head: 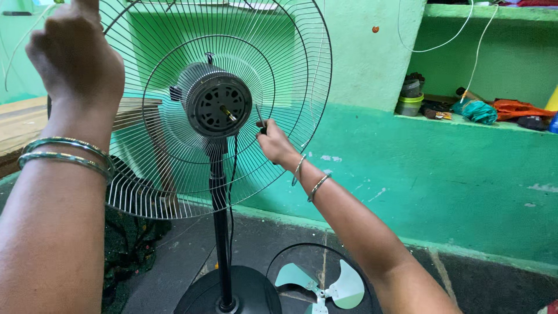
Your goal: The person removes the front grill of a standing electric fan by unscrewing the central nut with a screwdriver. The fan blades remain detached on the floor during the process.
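Note:
A pedestal fan stands before me with its front guard and blades off. Its wire rear guard [279, 70] rings the bare grey motor [216, 102], whose shaft points at me. My left hand [75, 55] grips the guard's upper left rim. My right hand [273, 142] is shut on a thin screwdriver [260, 118], its tip just right of the motor face. Both wrists wear bangles.
The fan's black pole [219, 232] rises from a round base [229, 291] on the dark floor. A pale green blade set [325, 285] lies inside the removed front guard by the base. A green wall shelf [465, 119] holds containers, cloth and clutter. Wooden planks [23, 119] lie at left.

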